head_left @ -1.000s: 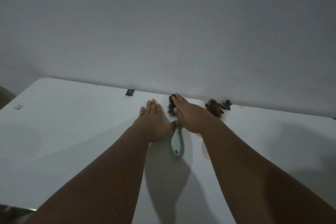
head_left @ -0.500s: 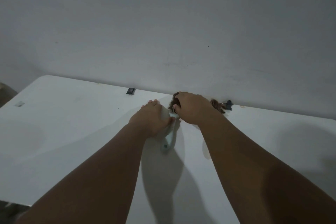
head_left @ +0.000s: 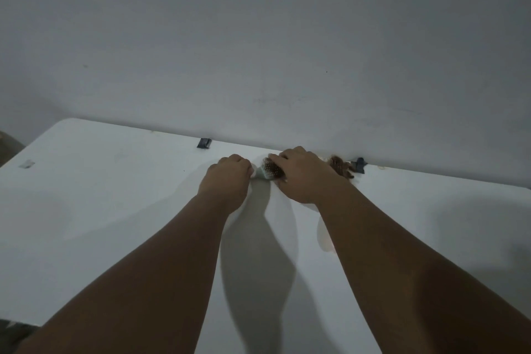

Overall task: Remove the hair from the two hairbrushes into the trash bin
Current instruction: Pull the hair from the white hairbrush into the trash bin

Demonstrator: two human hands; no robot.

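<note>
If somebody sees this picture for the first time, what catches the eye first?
Two bare forearms reach across the white table toward the wall. There the left hand and right hand hold a pale blue hairbrush; a brown hair clump lies to the right.

Plain indoor room, type undetermined. Evidence: bare grey wall (head_left: 258,37), white table (head_left: 100,195) set against it, dim lighting

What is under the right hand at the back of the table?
Under the right hand lies a pale hairbrush, bristles up with brown hair caught in them. The hand covers most of its head; the left hand hides the handle. A second hair clump shows behind the wrist.
</note>
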